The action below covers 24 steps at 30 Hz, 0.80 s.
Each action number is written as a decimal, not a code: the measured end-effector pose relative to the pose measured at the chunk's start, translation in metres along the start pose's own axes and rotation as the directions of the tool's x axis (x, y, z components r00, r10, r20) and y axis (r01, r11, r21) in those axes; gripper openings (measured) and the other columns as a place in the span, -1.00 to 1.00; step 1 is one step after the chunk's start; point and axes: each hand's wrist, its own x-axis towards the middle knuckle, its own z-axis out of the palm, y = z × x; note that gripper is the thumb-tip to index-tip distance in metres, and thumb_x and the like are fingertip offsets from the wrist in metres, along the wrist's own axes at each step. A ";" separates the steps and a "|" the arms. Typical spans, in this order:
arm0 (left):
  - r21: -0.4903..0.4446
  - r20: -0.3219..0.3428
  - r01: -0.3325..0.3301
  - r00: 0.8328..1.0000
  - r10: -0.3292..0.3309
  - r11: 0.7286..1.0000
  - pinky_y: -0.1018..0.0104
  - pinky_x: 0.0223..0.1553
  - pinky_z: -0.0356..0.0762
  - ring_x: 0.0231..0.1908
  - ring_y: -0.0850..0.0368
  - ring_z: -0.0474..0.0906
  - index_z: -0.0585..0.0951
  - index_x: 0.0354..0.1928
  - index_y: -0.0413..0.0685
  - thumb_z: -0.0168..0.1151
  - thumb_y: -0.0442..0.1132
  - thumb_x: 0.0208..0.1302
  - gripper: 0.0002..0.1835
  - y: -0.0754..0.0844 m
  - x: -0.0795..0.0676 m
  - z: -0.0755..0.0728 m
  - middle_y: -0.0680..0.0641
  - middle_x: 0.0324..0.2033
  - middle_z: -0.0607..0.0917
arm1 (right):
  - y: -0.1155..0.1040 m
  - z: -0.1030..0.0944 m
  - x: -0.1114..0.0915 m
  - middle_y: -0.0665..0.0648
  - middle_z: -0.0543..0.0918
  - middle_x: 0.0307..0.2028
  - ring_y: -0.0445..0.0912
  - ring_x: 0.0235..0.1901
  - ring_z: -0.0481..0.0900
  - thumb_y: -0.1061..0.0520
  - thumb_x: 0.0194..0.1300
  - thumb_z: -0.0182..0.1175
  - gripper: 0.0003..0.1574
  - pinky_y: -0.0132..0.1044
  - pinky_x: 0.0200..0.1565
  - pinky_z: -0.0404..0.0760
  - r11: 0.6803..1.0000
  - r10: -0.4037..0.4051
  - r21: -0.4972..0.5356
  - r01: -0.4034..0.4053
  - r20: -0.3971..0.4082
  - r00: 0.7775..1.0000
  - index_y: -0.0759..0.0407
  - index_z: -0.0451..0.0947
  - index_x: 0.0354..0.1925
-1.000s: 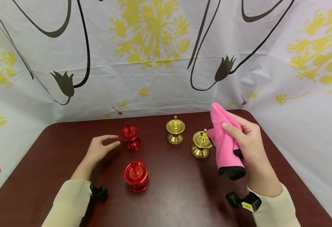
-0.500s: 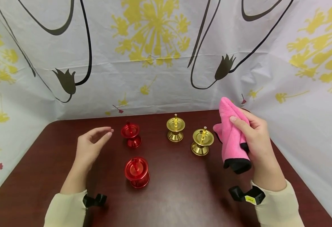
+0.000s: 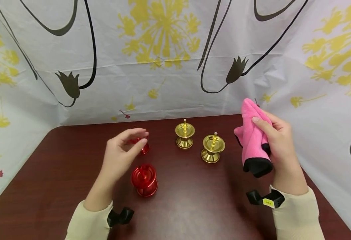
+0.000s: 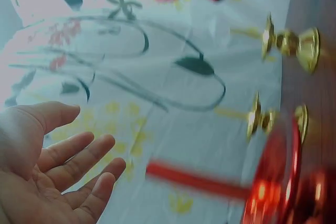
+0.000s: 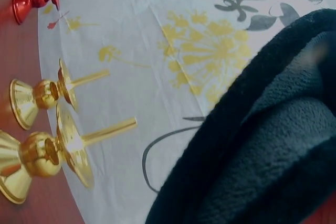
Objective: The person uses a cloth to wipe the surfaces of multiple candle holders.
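Note:
My left hand (image 3: pixel 122 152) hovers over the left part of the table, fingers loosely bent and holding nothing. It partly hides the far red metal candle holder (image 3: pixel 145 149), which has a thin upright stem. In front stands a nearer red candle holder (image 3: pixel 144 178). The left wrist view shows the hand (image 4: pixel 58 163) with palm bare, apart from a blurred red holder (image 4: pixel 273 187). My right hand (image 3: pixel 281 143), raised at the right, grips a folded pink cloth (image 3: pixel 254 133) with black trim. A dark fold of that cloth (image 5: pixel 262 150) fills much of the right wrist view.
Two gold candle holders stand right of centre, one farther back (image 3: pixel 184 135) and one nearer (image 3: pixel 212 148). The dark brown table (image 3: pixel 187 200) meets a white patterned sheet (image 3: pixel 175 93) behind. Black cameras are strapped to both wrists.
My left hand first drew back left from the far red holder, then swung right in front of it. My right hand has moved right and slightly up with the pink cloth, away from the gold holder.

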 end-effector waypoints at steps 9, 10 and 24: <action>-0.066 0.122 -0.001 0.992 0.009 0.998 0.33 -0.11 0.69 0.00 0.14 0.67 0.67 0.04 -0.06 0.38 -0.31 0.24 -0.68 0.011 0.000 0.044 -0.09 -0.07 0.77 | 0.004 -0.012 0.007 0.09 0.79 -0.50 -0.12 -0.57 0.75 0.25 0.38 0.19 -0.69 -0.39 -0.49 0.68 0.998 0.066 0.020 -0.066 0.015 0.998 0.03 0.73 0.01; -0.071 0.134 0.010 0.991 0.000 0.997 0.32 -0.10 0.69 0.00 0.12 0.67 0.66 0.04 -0.05 0.38 -0.30 0.24 -0.68 0.011 0.000 0.048 -0.07 -0.07 0.77 | 0.005 -0.013 0.007 0.09 0.79 -0.50 -0.11 -0.56 0.75 0.24 0.38 0.19 -0.69 -0.39 -0.48 0.68 0.997 0.070 0.017 -0.070 0.014 0.997 0.03 0.73 0.01; -0.015 0.288 0.129 0.950 -0.119 0.992 0.10 0.05 0.64 0.01 -0.01 0.68 0.57 0.18 -0.11 0.39 -0.28 0.21 -0.53 -0.006 0.008 0.124 -0.12 -0.03 0.75 | 0.020 -0.023 0.016 0.09 0.79 -0.50 -0.07 -0.53 0.77 0.19 0.39 0.20 -0.74 -0.35 -0.46 0.70 0.984 0.178 -0.016 -0.178 0.043 0.983 -0.04 0.74 -0.05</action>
